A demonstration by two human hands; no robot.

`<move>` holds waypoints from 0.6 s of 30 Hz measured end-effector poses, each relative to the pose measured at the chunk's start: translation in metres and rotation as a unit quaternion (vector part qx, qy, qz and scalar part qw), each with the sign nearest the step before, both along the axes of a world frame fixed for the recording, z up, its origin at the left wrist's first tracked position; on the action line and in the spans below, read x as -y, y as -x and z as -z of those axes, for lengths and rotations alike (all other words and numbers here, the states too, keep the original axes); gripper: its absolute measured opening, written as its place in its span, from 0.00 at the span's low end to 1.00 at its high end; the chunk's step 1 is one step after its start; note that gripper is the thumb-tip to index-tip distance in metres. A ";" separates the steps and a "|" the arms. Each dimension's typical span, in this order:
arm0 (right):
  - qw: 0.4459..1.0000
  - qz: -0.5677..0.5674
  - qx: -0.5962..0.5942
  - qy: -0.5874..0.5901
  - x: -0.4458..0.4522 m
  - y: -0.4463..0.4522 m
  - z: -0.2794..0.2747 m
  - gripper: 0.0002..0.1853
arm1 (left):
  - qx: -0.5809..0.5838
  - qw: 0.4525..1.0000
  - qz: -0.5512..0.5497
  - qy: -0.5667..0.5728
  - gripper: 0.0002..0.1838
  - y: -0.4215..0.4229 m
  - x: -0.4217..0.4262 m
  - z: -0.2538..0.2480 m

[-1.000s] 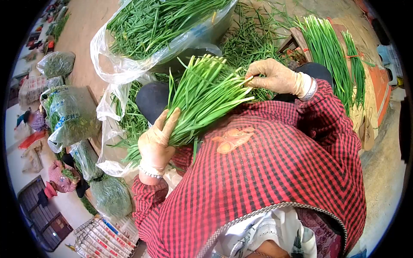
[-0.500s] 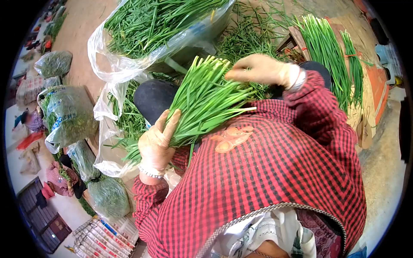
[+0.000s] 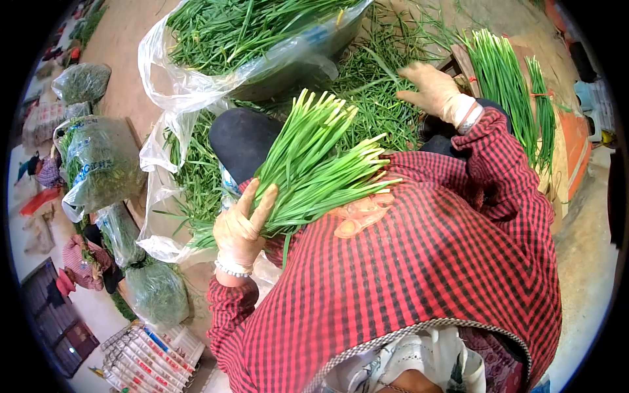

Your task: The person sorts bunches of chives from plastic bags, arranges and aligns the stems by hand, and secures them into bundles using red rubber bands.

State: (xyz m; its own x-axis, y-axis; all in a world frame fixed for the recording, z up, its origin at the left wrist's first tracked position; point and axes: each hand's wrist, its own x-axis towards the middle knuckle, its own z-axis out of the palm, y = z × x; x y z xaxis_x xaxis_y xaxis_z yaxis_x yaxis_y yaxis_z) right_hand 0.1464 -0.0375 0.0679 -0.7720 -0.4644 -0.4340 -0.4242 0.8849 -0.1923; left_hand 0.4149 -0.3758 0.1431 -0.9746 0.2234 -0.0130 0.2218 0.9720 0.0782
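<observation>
My left hand (image 3: 241, 229), in a pale glove with a beaded bracelet, is closed round the leafy end of a bunch of green stalks (image 3: 321, 157). The pale cut ends of the bunch fan out up and to the right, over my lap. My right hand (image 3: 429, 92), also gloved, is raised apart from the bunch, above loose green leaves (image 3: 386, 111) on the floor. Its fingers are spread and nothing shows in them. A clear plastic bag (image 3: 272, 65) full of green stalks lies beyond the bunch.
Longer green stalks (image 3: 501, 92) and a smaller tied bundle (image 3: 542, 118) lie on a board at the right. Filled plastic bags (image 3: 105, 164) line the left. Another person (image 3: 85, 262) sits at the far left. A stack of red-printed white packs (image 3: 147, 360) is at the lower left.
My right hand has let go of the stalk ends and moved away up and to the right, its fingers opening. My left hand still holds the bunch, whose ends have spread apart.
</observation>
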 end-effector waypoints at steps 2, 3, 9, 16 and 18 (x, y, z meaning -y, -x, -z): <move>0.944 -0.068 -0.167 0.275 0.029 -0.017 -0.016 0.22 | -0.003 1.000 0.004 0.000 0.47 0.000 -0.001 0.002; 0.941 -0.110 -0.128 0.293 0.048 -0.026 -0.025 0.24 | -0.008 1.000 0.009 0.000 0.47 0.002 -0.001 0.002; 0.915 -0.199 0.023 0.351 0.104 -0.049 -0.027 0.14 | -0.015 0.999 -0.003 -0.041 0.48 -0.005 0.004 0.014; 0.751 0.152 0.315 0.560 0.051 -0.037 -0.057 0.12 | 0.002 0.989 -0.098 -0.113 0.49 -0.014 0.001 0.032; 0.696 0.167 0.281 0.639 0.020 -0.026 -0.047 0.13 | 0.008 0.993 -0.078 -0.084 0.47 -0.015 0.004 0.034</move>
State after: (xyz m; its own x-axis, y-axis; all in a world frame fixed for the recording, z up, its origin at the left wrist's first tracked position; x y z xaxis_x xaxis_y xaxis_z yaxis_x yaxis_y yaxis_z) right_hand 0.1722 -0.0577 0.1152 -0.8046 -0.5840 -0.1075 0.2234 -0.1299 -0.9660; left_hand 0.4300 -0.3797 0.1091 -0.9975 0.0707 -0.0042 0.0675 0.9672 0.2447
